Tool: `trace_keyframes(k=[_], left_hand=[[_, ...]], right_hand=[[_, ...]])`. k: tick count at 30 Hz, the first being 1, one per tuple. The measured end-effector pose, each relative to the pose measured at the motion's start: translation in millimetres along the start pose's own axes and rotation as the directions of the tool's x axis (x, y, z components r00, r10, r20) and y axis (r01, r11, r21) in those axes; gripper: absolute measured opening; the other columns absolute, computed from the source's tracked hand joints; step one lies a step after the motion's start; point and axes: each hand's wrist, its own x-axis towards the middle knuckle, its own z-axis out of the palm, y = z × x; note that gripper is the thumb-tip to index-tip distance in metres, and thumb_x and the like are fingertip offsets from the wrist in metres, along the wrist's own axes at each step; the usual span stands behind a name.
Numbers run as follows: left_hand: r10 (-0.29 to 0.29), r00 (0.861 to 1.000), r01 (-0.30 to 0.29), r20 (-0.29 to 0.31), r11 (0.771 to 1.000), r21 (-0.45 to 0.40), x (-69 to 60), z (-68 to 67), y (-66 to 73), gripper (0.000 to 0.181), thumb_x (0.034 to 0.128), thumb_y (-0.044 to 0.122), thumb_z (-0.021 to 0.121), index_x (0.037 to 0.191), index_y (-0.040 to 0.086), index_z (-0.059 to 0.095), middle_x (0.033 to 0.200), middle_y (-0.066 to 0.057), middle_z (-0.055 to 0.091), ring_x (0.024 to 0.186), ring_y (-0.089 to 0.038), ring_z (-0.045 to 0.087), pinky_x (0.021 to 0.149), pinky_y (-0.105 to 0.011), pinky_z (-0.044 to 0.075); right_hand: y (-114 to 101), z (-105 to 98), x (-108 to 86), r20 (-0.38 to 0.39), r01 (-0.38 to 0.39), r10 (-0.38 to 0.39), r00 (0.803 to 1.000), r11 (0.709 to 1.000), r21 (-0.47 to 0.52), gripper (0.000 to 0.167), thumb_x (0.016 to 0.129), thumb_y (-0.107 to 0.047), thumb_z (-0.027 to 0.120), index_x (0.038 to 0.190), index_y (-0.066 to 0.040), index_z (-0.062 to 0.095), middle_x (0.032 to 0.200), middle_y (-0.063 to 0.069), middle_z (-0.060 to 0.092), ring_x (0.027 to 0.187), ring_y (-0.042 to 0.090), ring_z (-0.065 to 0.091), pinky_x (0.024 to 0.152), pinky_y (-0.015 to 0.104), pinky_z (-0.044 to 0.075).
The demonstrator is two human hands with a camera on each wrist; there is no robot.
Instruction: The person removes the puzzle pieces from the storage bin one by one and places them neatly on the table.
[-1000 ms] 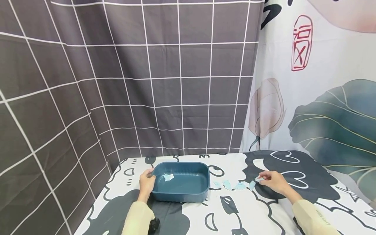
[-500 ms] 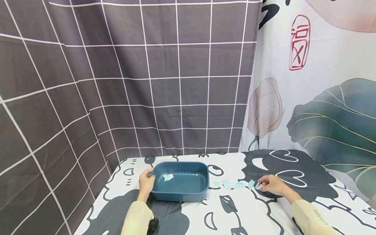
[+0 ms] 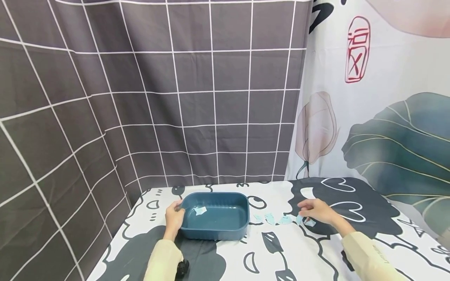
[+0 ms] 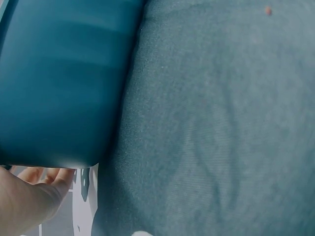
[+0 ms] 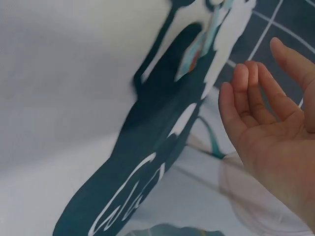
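Note:
A dark teal plastic basin [image 3: 215,235] stands on the patterned cloth, with one pale blue paper scrap [image 3: 200,210] inside, near its left end. My left hand [image 3: 174,218] holds the basin's left end; in the left wrist view the fingers [image 4: 51,177] curl at its wall. Right of the basin, several torn light-blue scraps [image 3: 285,219] lie in a row. Above the rightmost scrap [image 3: 310,222], my right hand [image 3: 318,210] hovers with loosely bent fingers and nothing held. The right wrist view has its palm [image 5: 275,137] facing the camera, apart from the scraps.
A black-and-white cartoon cloth [image 3: 267,257] covers the table. Behind it hangs a dark grid curtain [image 3: 197,109], and on the right a white curtain [image 3: 330,70] with leaf and flower prints.
My right hand has set the scrap it was pinching down at the row's right end, let go of it, and lifted slightly away to the left. The left hand stays on the basin.

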Motion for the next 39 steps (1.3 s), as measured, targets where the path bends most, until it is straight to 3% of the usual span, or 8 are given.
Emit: trace_keyframes(k=[3, 10, 15, 24, 33, 39], left_hand=[[0.005, 1.0, -0.005, 0.005, 1.0, -0.004, -0.3, -0.7, 0.3, 0.043, 0.082, -0.006, 0.05, 0.124, -0.009, 0.059, 0.123, -0.033, 0.061, 0.115, -0.046, 0.057, 0.102, -0.056, 0.042], [0.002, 1.0, -0.002, -0.002, 1.0, -0.005, 0.4, -0.3, 0.9, 0.043, 0.082, -0.007, 0.049, 0.124, -0.008, 0.059, 0.126, -0.032, 0.06, 0.117, -0.046, 0.057, 0.103, -0.056, 0.042], [-0.005, 1.0, 0.005, 0.0, 1.0, -0.011, 1.7, 2.2, 1.8, 0.043, 0.0822, -0.006, 0.049, 0.124, -0.007, 0.059, 0.127, -0.032, 0.059, 0.119, -0.046, 0.056, 0.104, -0.056, 0.042], [0.007, 1.0, -0.008, -0.026, 1.0, -0.009, 2.0, 1.1, -2.3, 0.042, 0.0804, -0.007, 0.052, 0.121, -0.008, 0.061, 0.122, -0.032, 0.062, 0.115, -0.045, 0.059, 0.101, -0.055, 0.044], [0.005, 1.0, -0.006, -0.026, 1.0, -0.017, 5.1, 0.8, -5.2, 0.042, 0.0802, -0.007, 0.051, 0.12, -0.008, 0.062, 0.119, -0.032, 0.063, 0.112, -0.044, 0.06, 0.099, -0.054, 0.045], [0.011, 1.0, -0.012, -0.027, 1.0, -0.017, 3.1, 2.5, -5.2, 0.042, 0.0798, -0.006, 0.051, 0.12, -0.007, 0.063, 0.12, -0.031, 0.064, 0.113, -0.044, 0.06, 0.099, -0.054, 0.045]], right_hand=[[-12, 7, 3.4, -0.009, 0.013, -0.013, 1.0, 1.0, 0.021, 0.04, 0.086, -0.015, 0.067, 0.117, 0.011, 0.061, 0.096, 0.014, 0.07, 0.081, 0.017, 0.063, 0.062, 0.034, 0.054], [-50, 30, 18.7, -0.019, 0.076, -0.075, 0.997, 0.994, 0.079, 0.037, 0.088, -0.017, 0.066, 0.117, 0.007, 0.063, 0.094, 0.009, 0.07, 0.086, 0.016, 0.063, 0.073, 0.03, 0.051], [-76, 48, 34.3, -0.003, 0.153, -0.155, 0.988, 0.972, 0.176, 0.035, 0.089, -0.017, 0.065, 0.114, 0.006, 0.065, 0.095, 0.012, 0.071, 0.086, 0.015, 0.064, 0.077, 0.029, 0.052], [-123, 88, 58.4, 0.003, 0.262, -0.27, 0.963, 0.938, 0.224, 0.033, 0.087, -0.016, 0.067, 0.11, 0.007, 0.067, 0.095, 0.017, 0.073, 0.084, 0.013, 0.066, 0.076, 0.025, 0.053], [-156, 135, 75.5, 0.06, 0.257, -0.274, 0.96, 0.945, 0.202, 0.028, 0.086, -0.016, 0.068, 0.106, 0.004, 0.069, 0.089, 0.008, 0.071, 0.077, 0.005, 0.057, 0.069, 0.019, 0.047], [-175, 160, 88.5, 0.043, 0.234, -0.248, 0.968, 0.949, 0.211, 0.025, 0.084, -0.009, 0.07, 0.105, 0.005, 0.069, 0.092, 0.012, 0.072, 0.081, 0.014, 0.064, 0.071, 0.023, 0.051]])
